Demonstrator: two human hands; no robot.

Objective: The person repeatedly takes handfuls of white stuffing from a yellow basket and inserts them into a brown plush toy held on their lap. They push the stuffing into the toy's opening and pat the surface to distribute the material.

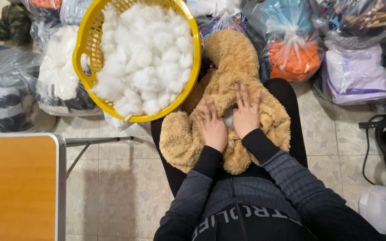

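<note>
Tan shaggy plush toy (228, 89) limp across lap, white stuffing (228, 119) showing at seam, left hand (211, 127) and right hand (246, 114) flat on it, fingers spread, grip clamped on nothing, yellow basket (82, 49) of fluff beside

Plush toy (228, 102) on lap; stuffing basket (86, 58) left, behind.

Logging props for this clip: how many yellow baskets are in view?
1. The yellow basket sits upper left, full of white stuffing, just beyond the tan plush toy that both hands press on. Piled bags behind could hide others.
</note>
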